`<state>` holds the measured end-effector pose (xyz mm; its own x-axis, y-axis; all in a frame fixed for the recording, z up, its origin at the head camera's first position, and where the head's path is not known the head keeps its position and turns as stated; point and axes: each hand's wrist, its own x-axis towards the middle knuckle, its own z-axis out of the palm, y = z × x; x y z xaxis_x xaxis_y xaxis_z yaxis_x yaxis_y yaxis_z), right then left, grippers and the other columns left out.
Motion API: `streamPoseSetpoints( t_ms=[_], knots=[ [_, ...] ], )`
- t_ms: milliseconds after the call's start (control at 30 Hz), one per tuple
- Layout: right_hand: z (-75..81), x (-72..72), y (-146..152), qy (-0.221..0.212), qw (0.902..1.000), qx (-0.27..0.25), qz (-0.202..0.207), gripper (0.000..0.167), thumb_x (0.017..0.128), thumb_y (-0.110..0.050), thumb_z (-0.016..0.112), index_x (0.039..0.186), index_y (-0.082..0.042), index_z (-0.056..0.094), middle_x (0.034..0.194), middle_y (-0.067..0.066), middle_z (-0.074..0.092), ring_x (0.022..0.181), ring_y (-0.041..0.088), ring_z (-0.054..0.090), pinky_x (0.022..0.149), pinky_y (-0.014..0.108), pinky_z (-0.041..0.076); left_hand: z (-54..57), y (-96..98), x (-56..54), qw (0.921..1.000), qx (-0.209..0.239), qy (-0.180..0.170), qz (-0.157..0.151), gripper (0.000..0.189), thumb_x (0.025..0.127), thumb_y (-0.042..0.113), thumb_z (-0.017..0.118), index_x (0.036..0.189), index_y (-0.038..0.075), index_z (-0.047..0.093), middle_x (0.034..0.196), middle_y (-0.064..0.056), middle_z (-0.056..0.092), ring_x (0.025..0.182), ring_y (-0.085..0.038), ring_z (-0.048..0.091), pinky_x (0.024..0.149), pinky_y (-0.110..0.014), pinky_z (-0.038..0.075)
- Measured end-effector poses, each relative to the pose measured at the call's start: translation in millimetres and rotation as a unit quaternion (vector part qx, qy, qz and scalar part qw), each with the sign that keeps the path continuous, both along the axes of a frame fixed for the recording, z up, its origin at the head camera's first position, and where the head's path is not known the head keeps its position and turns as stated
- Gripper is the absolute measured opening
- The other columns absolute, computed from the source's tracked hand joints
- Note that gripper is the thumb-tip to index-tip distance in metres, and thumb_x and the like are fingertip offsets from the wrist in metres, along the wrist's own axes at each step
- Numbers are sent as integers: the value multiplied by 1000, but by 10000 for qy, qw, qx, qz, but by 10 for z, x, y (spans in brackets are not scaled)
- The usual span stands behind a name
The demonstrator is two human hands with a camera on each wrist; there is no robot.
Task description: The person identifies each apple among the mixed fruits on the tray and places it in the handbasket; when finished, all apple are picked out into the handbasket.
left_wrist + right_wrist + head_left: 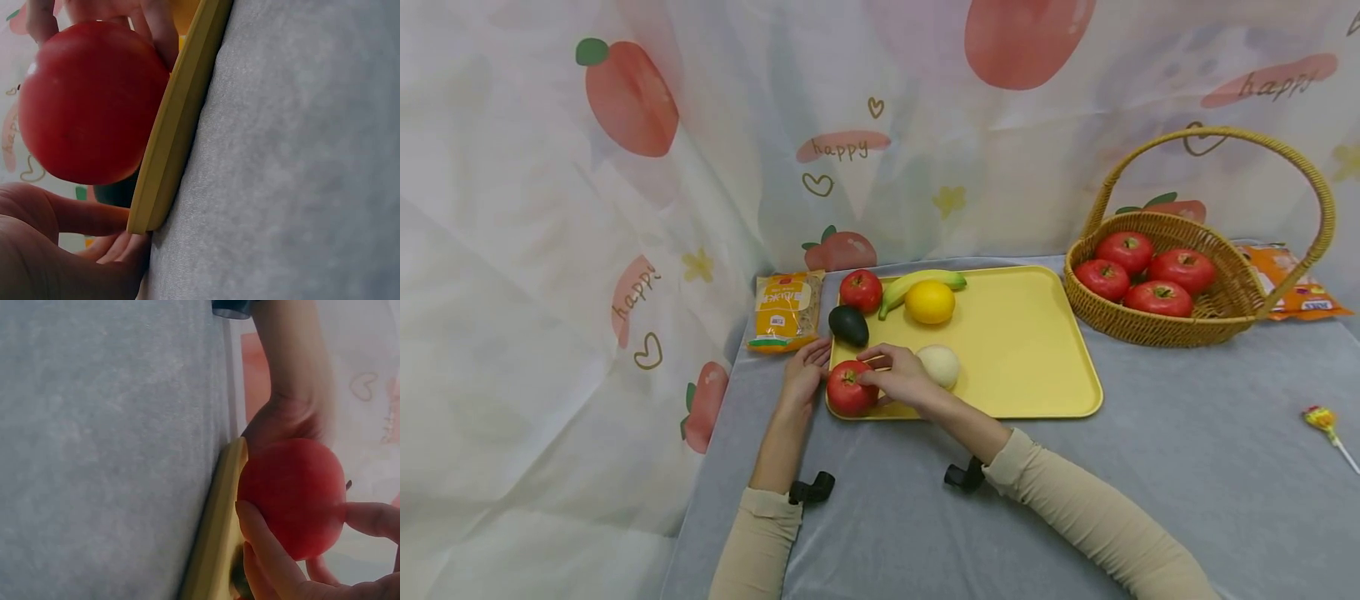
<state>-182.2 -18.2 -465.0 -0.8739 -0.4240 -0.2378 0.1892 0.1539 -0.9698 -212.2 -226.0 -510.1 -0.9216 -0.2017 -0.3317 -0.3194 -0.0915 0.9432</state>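
My right hand [898, 375] grips a red apple [852, 389] at the near left corner of the yellow tray [1022, 367]; in the right wrist view its thumb and fingers sit around the apple [294, 494]. My left hand [805, 375] is at the tray's left edge. In the left wrist view its thumb [94, 215] lies against the tray's rim [153, 200], with the other fingers on the rim's outer side. Behind the held apple lie a dark avocado [848, 326] and another red apple [861, 291]. A pale round fruit [938, 367] sits beside my right hand, partly covered by it.
A banana [917, 287] and a lemon [930, 302] lie at the tray's back. Left of it rests a yellow grain packet [786, 312]. At right stands a tall-handled wicker basket [1150, 333] with several red apples, an orange packet [1285, 279] behind it, and a lollipop [1322, 421] nearer.
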Motion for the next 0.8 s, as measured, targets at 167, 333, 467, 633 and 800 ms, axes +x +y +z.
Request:
streamPoseSetpoints(
  t_ms=[167, 333, 467, 633, 800],
  knots=[
    [42, -11, 13, 79, 10000, 6, 47, 43, 95, -19, 73, 135, -7, 62, 135, 19, 63, 107, 29, 68, 83, 52, 62, 2, -9, 6, 10000, 13, -7, -20, 73, 80, -25, 48, 148, 1, 53, 150, -17, 56, 142, -28, 52, 120, -41, 38],
    [69, -20, 18, 128, 9999, 4, 47, 43, 94, -18, 74, 134, -7, 63, 133, 19, 64, 99, 28, 70, 82, 52, 62, -7, -25, 18, 10000, 22, -25, -34, 74, 79, -25, 47, 148, 1, 52, 150, -18, 56, 142, -28, 51, 120, -42, 38],
    [100, -38, 36, 154, 9999, 22, -5, 42, 94, -18, 74, 133, -7, 63, 132, 19, 65, 94, 28, 71, 82, 52, 63, -13, -32, 19, 10000, 38, 22, -65, 74, 79, -26, 48, 148, 0, 52, 151, -18, 55, 142, -29, 51, 120, -42, 38],
    [148, -53, 66, 109, 9999, 28, -67, 42, 94, -17, 73, 134, -7, 64, 135, 19, 63, 105, 30, 70, 83, 52, 62, -13, -37, 8, 9999, 78, 72, -77, 74, 79, -26, 49, 148, 0, 52, 151, -18, 55, 142, -29, 51, 119, -42, 39],
    [173, -69, 124, 67, 9999, 19, -83, 43, 95, -16, 73, 135, -6, 63, 137, 20, 62, 112, 33, 68, 84, 52, 62, -27, -29, -6, 9999, 52, 103, -90, 74, 79, -26, 48, 148, -1, 52, 151, -18, 55, 142, -29, 51, 119, -42, 39]
  ],
)
